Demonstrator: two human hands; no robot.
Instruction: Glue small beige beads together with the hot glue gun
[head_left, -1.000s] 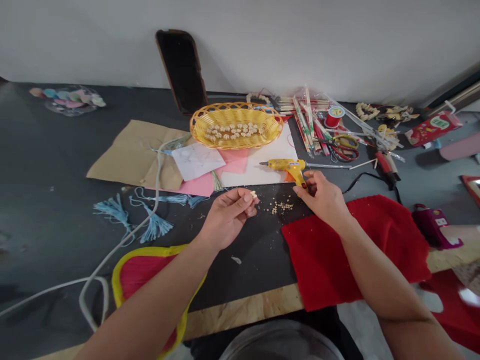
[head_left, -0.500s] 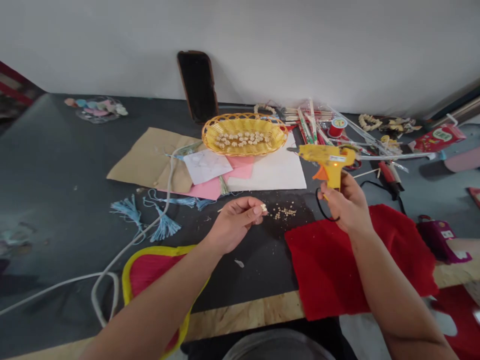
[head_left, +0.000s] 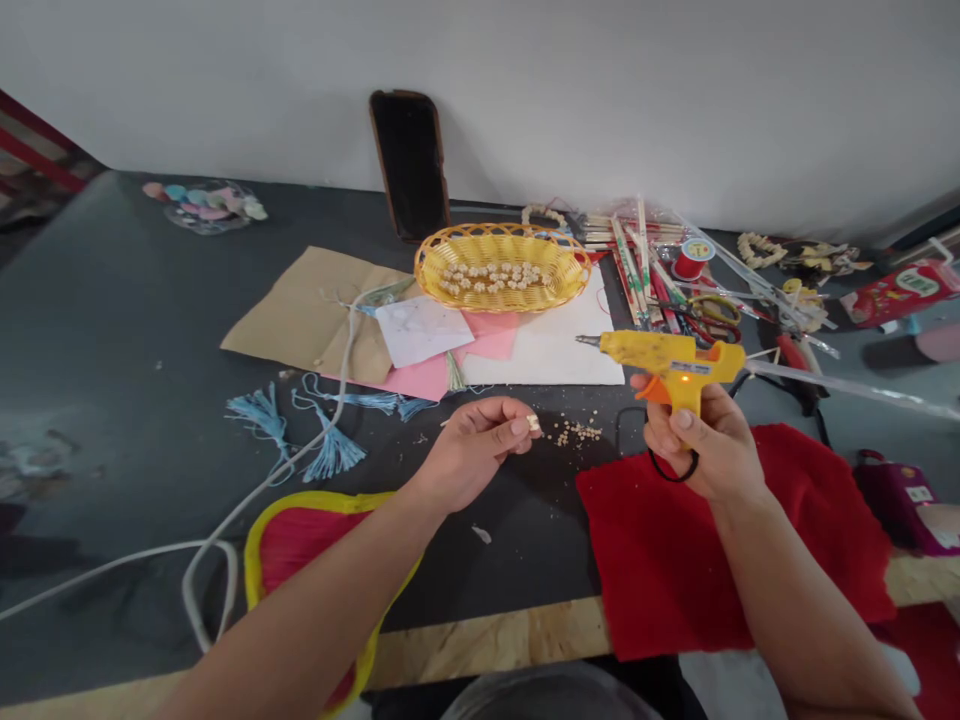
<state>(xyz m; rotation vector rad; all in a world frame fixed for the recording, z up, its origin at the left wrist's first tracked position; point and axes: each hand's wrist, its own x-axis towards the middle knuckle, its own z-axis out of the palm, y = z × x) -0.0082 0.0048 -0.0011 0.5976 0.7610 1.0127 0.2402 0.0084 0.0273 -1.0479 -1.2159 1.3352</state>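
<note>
My left hand (head_left: 484,445) is closed, pinching a small cream-coloured piece (head_left: 533,423) between thumb and fingertips; its exact kind is too small to make out. In my right hand (head_left: 709,445) is a yellow glue gun (head_left: 667,358), gripped by its handle, with its nozzle pointing left and a small light glowing on its side. A clear glue stick (head_left: 847,385) sticks out of its back. Just right of my left fingertips lie scattered tiny beige bits (head_left: 577,433). Behind them, a yellow woven basket (head_left: 502,300) holds several small cream clusters.
Red cloth (head_left: 667,560) lies under my right forearm, a yellow-edged pink item (head_left: 289,535) under my left. Blue tassels (head_left: 334,450) and a white cord (head_left: 262,485) are at left. A phone (head_left: 410,165) leans on the wall. Scissors (head_left: 712,318) and a thread spool (head_left: 691,258) lie back right.
The glue gun has come down and slightly right in my right hand, and its glue stick now shows behind it. My left hand keeps its pinch; the view has shifted slightly.
</note>
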